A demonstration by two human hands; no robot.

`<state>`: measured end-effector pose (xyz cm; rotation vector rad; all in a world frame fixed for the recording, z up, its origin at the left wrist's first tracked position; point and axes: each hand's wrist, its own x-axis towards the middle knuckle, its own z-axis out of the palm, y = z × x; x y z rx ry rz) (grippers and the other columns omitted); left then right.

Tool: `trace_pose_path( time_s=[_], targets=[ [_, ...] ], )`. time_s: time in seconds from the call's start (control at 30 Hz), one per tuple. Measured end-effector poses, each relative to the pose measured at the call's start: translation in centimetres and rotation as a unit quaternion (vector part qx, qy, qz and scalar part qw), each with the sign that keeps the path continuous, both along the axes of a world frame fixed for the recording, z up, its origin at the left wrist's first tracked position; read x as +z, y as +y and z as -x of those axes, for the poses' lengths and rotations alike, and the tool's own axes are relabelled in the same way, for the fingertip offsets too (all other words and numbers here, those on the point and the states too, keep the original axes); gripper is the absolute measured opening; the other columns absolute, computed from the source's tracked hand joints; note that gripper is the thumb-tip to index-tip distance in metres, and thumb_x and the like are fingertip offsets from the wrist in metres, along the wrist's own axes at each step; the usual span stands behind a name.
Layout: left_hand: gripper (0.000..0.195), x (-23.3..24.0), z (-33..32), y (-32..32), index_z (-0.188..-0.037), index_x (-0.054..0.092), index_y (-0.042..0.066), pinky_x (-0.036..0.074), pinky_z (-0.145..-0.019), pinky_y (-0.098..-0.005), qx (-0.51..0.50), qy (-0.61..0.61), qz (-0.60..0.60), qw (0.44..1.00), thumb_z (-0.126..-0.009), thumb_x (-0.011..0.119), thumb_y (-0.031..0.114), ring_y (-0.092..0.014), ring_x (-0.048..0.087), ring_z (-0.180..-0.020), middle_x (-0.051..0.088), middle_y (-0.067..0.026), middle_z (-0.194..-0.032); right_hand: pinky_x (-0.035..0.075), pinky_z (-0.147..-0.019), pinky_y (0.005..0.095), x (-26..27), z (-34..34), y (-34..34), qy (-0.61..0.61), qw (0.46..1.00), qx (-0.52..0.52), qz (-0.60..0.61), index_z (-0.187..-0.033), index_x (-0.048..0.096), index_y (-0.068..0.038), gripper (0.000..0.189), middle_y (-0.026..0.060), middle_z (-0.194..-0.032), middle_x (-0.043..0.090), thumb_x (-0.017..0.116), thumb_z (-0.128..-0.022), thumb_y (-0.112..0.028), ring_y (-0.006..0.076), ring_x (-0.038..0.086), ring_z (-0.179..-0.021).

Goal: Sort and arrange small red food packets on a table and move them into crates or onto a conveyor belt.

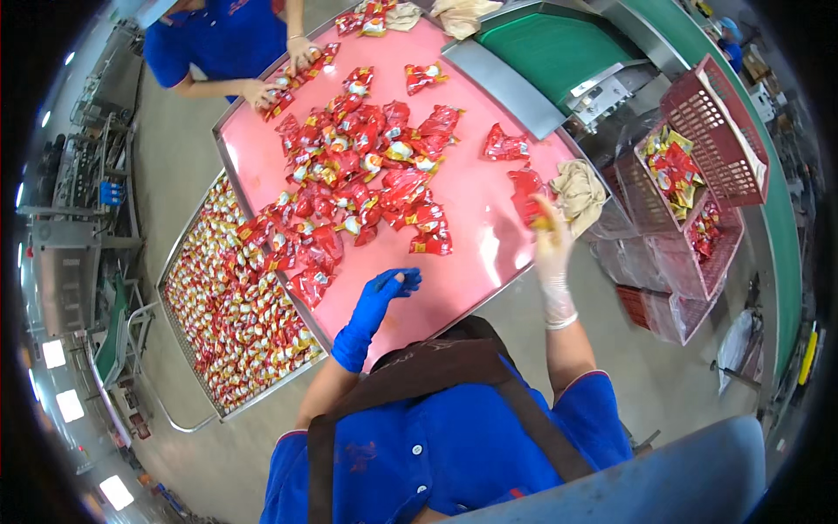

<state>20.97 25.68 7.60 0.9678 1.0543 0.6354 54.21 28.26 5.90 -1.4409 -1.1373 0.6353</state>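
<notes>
My left hand (386, 291), in a blue glove, hovers over the near side of the pink-topped table (458, 281) with nothing in it. A bare thumb tip shows through the glove. My right hand (553, 245), in a thin whitish glove, is at the table's right edge beside a red plastic packet (526, 190). Something yellow shows at its blurred fingertips; whether it grips the packet is unclear. A second red packet (505, 144) lies just beyond. Left of centre spreads a heap of red, white and yellow wrapped packets (357, 157).
A beige cloth (579, 190) lies at the right corner. A metal-rimmed tray (242, 314) full of small wrapped pieces adjoins the table's left side. Opposite, a co-worker's hands (260, 93) handle packets. Stacked red crates (713, 255) and a green conveyor (530, 56) stand right.
</notes>
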Motion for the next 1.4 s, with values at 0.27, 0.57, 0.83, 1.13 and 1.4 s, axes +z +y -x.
trace_pose_path(
  time_s=[0.27,0.57,0.83,1.13,1.4],
  targets=[
    [0.038,-6.3,3.1,-3.6,-0.121,0.064,0.001,0.052,-0.085,-0.0307,-0.014,0.097,0.1,0.99,-0.1,0.054,0.031,-0.018,0.066,-0.1,0.069,-0.0114,-0.113,0.053,-0.082,0.041,8.7,-8.0,-2.1,-0.417,0.896,-0.031,-0.152,-0.123,0.063,-0.007,0.056,0.0177,-0.108,0.067,0.067,-0.068,0.0,0.0326,0.066,-0.095],
    [0.034,-6.1,3.2,-1.6,-0.12,0.066,0.004,0.049,-0.085,-0.0298,0.005,0.132,0.034,0.991,-0.099,0.056,0.029,-0.015,0.065,-0.095,0.07,-0.0063,-0.107,0.036,-0.109,0.0442,6.3,-26.7,-4.1,-0.449,0.815,-0.362,0.049,-0.138,0.047,0.001,0.055,0.0274,-0.14,0.046,0.063,-0.087,-0.01,0.0384,0.043,-0.133],
    [0.029,-8.7,5.1,-6.5,-0.117,0.067,0.001,0.051,-0.087,-0.0296,0.008,0.175,0.039,0.984,-0.098,0.057,0.021,-0.016,0.065,-0.097,0.07,-0.0095,-0.106,0.051,-0.085,0.0442,-7.8,-7.8,11.2,-0.362,0.92,0.042,0.142,-0.104,0.069,-0.005,0.022,0.0201,-0.104,0.068,0.053,-0.093,-0.015,0.0357,0.065,-0.1],
    [0.026,-6.2,9.6,-7.3,-0.115,0.067,0.001,0.052,-0.087,-0.0318,0.149,0.321,-0.075,0.932,-0.095,0.061,0.016,-0.021,0.067,-0.1,0.07,-0.0153,-0.109,0.05,-0.082,0.0457,-3.4,-2.0,12.2,-0.437,0.869,0.195,0.125,-0.112,0.062,-0.005,0.04,0.0187,-0.109,0.06,0.07,-0.073,-0.004,0.0361,0.06,-0.096],
    [0.05,-8.9,14.1,-4.5,-0.134,0.051,0.001,0.05,-0.089,-0.0411,0.269,0.502,-0.311,0.76,-0.089,0.068,0.017,-0.03,0.063,-0.105,0.061,-0.0178,-0.126,0.046,-0.06,0.0216,-2.9,11.9,4.8,0.146,0.881,0.339,0.297,-0.114,0.053,-0.01,0.039,0.0012,-0.087,0.061,0.074,-0.081,-0.01,0.0078,0.055,-0.068]
  ],
)
